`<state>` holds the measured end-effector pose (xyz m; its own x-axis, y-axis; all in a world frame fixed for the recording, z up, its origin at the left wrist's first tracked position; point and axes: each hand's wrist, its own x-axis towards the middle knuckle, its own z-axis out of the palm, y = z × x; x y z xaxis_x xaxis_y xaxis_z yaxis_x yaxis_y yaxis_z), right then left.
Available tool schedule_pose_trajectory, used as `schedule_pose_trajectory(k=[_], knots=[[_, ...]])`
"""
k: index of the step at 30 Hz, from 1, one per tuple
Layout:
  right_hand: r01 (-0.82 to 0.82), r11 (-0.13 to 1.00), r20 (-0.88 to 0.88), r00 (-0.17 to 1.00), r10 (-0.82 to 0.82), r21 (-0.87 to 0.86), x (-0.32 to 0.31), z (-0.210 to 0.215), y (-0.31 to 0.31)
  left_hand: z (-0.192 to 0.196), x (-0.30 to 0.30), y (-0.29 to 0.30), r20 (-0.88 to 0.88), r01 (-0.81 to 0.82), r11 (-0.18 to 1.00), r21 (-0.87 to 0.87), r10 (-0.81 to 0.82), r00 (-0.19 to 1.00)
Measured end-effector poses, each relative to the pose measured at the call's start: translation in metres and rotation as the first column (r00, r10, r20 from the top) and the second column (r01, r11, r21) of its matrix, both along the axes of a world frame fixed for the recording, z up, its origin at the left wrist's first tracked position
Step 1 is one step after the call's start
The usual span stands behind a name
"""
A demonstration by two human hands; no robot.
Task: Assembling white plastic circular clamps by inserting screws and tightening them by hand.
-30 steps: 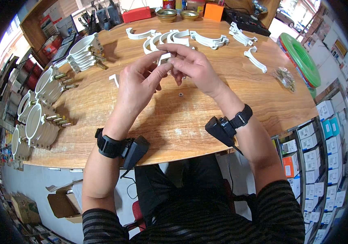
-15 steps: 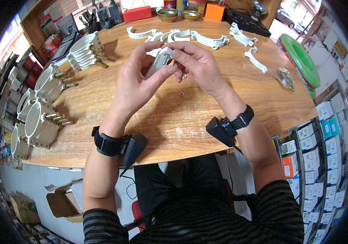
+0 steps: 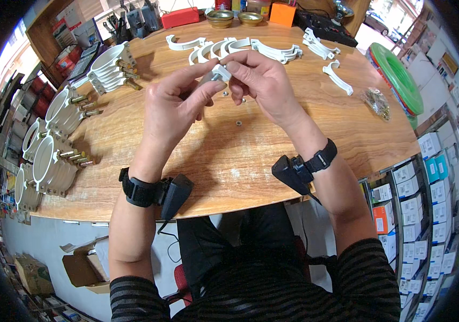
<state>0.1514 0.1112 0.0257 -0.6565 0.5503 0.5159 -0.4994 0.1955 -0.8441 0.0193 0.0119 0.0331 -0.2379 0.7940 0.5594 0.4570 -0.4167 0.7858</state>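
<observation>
Above the middle of the table, both hands meet at a white clamp piece point(image 3: 221, 71) with a small metal bolt at its end. My left hand point(image 3: 169, 104) is closed on it, thumb near the bolt and forefinger across the top. The thumb and forefinger of my right hand point(image 3: 266, 88) pinch the same end from the right. Much of the piece is hidden by my fingers. A small nut point(image 3: 239, 123) lies on the wood below, with others closer to my hands. Several white half-ring clamps point(image 3: 231, 47) lie just beyond.
Stacked ring clamps point(image 3: 52, 163) with brass-coloured bolts line the table's left side. More half clamps point(image 3: 338, 79) and a clear bag of small hardware point(image 3: 375, 104) are at the right. Metal bowls point(image 3: 221, 20), a red case point(image 3: 181, 18) and an orange box point(image 3: 283, 16) stand at the back.
The clamp piece has been turned in my fingers, so less of its long side shows. My left hand has shifted slightly left and down; the right fingers still pinch the end.
</observation>
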Motion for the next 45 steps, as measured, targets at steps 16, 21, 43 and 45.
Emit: schedule_pose_trajectory(k=[16, 21, 43, 45], knots=[[-0.063, 0.979, -0.079, 0.996, 0.048, -0.196, -0.001, 0.001, 0.000, 0.000, 0.001, 0.000, -0.039, 0.038, 0.999, 0.035, -0.037, 0.999], [0.026, 0.978, -0.054, 0.998, -0.038, -0.208, 0.002, 0.003, 0.005, 0.003, -0.002, -0.002, -0.190, -0.008, 1.000, 0.011, 0.010, 0.982], [-0.147, 0.742, 0.666, 0.576, -0.474, 0.655, -0.007, -0.037, 0.020, 0.001, -0.024, 0.012, 0.305, -0.140, 0.915, 0.379, 0.019, 0.952], [-0.147, 0.729, 0.652, 0.586, -0.481, 0.669, -0.006, -0.039, 0.022, 0.001, -0.027, 0.013, 0.338, -0.147, 0.916, 0.374, 0.013, 0.941]])
